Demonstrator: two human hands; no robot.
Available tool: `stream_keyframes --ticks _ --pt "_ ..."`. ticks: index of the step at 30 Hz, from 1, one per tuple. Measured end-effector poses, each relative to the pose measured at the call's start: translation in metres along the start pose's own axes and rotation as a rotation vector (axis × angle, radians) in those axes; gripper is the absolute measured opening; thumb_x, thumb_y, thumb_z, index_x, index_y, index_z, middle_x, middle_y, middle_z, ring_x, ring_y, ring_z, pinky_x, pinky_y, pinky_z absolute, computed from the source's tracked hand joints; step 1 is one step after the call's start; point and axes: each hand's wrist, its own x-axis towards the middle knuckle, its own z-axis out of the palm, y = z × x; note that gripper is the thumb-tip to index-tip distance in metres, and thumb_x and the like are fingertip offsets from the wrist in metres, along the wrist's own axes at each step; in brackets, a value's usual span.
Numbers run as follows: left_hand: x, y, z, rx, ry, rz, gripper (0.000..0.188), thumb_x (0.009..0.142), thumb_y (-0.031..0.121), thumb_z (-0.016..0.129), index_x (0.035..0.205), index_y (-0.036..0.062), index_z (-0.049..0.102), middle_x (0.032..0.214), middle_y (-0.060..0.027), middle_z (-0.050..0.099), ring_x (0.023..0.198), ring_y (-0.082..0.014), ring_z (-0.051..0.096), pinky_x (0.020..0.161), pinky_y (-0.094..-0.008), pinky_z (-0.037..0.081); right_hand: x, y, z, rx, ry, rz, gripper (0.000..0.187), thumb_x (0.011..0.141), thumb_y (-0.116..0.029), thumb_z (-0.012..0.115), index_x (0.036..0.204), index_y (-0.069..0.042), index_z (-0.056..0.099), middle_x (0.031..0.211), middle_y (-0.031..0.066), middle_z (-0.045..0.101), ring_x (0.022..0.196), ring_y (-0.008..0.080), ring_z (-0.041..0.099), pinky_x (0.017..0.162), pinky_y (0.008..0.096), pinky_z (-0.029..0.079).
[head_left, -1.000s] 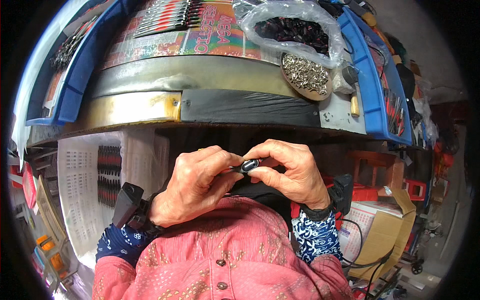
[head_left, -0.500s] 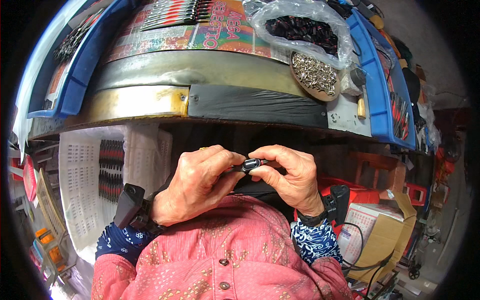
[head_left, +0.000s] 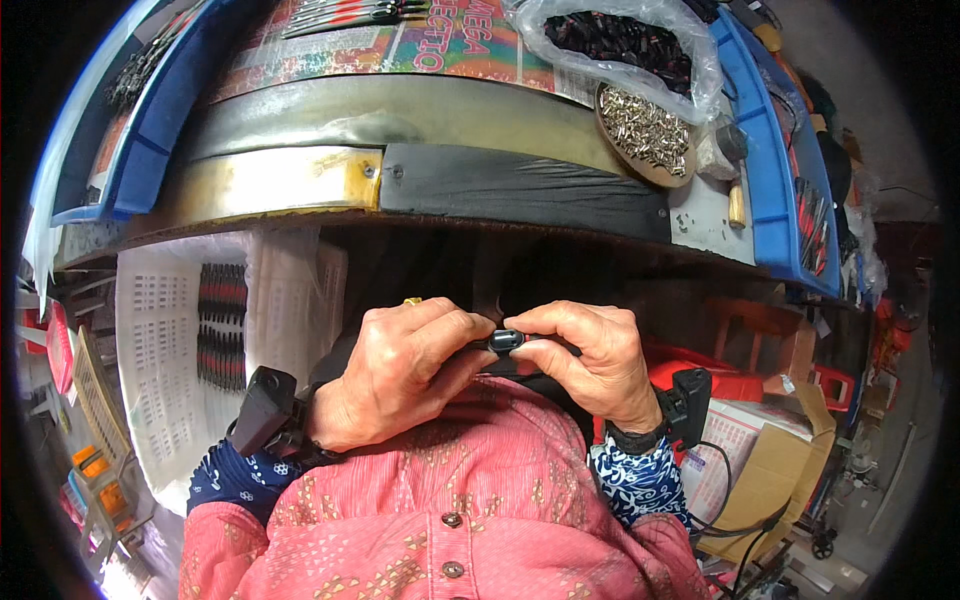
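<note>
Above my lap, both hands pinch a small, slim black and red piece (head_left: 506, 341) with a glossy, oval middle and a pale rim. My left hand (head_left: 405, 365) grips its left end between thumb and fingers. On the other side, my right hand (head_left: 590, 355) pinches the right end, where a bit of red shows. The fingers cover both ends, so the exact kind of the piece cannot be made out. Down to the left, a white perforated crate (head_left: 160, 370) holds rows of slim black and red tools (head_left: 221, 355).
Ahead is the workbench edge (head_left: 520, 195). On it sit a round dish of small metal parts (head_left: 645, 130), a clear bag of black parts (head_left: 620, 50), a wooden-handled tool (head_left: 737, 205), and blue bins, left (head_left: 145, 165) and right (head_left: 765, 150). A cardboard box (head_left: 780, 460) stands right.
The piece has turned slightly between my fingers, its oval face now lying more level. Both hands stay pinched on it, the right shifted a little. The whole view has tilted slightly.
</note>
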Motion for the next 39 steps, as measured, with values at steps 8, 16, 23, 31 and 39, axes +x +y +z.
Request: stream_keyframes --ticks 8,16,23,31,39 --pt "-0.001 -0.002 0.0 -0.003 -0.034 0.023 0.027 0.068 0.001 0.077 0.092 0.0012 0.065 0.075 -0.011 0.064 0.062 -0.0265 0.063 0.054 -0.0339 0.048 -0.002 0.004 0.005 0.027 0.006 -0.029 0.018 0.081 0.002 0.07 0.099 0.004 0.067 0.079 0.0112 0.07 0.067 0.016 0.07 0.059 0.0249 0.055" --pt "0.009 -0.006 -0.003 0.014 -0.023 0.051 0.027 0.068 0.003 0.078 0.092 0.0023 0.065 0.074 -0.0101 0.064 0.061 -0.0252 0.062 0.052 -0.0338 0.048 -0.001 0.003 0.004 0.058 0.044 0.031 0.018 0.083 0.0 0.07 0.1 0.003 0.067 0.087 0.0118 0.07 0.069 0.0155 0.069 0.06 0.0244 0.056" --pt "0.007 -0.006 -0.002 0.028 -0.017 0.045 0.027 0.069 0.003 0.078 0.093 0.0016 0.065 0.075 -0.0105 0.065 0.062 -0.0256 0.063 0.054 -0.0336 0.048 -0.001 0.005 0.004 0.072 0.052 0.06 0.017 0.083 -0.001 0.07 0.1 0.003 0.068 0.086 0.0115 0.071 0.069 0.0153 0.07 0.061 0.0242 0.056" --pt "0.004 -0.006 0.0 0.0 -0.018 0.044 0.025 0.069 0.001 0.076 0.091 0.0007 0.064 0.074 -0.0111 0.064 0.06 -0.027 0.062 0.053 -0.0343 0.048 0.0 0.005 0.003 0.017 0.036 -0.014 0.017 0.082 0.0 0.071 0.099 0.003 0.068 0.08 0.0108 0.07 0.067 0.0153 0.069 0.059 0.025 0.055" --pt "0.014 -0.005 -0.002 0.022 -0.023 0.062 0.026 0.068 0.002 0.077 0.091 0.0021 0.065 0.073 -0.01 0.064 0.058 -0.025 0.061 0.051 -0.0335 0.046 0.008 0.004 -0.001 0.003 0.054 -0.079 0.019 0.08 0.004 0.071 0.099 0.003 0.068 0.08 0.0119 0.07 0.066 0.0165 0.069 0.058 0.0257 0.055"
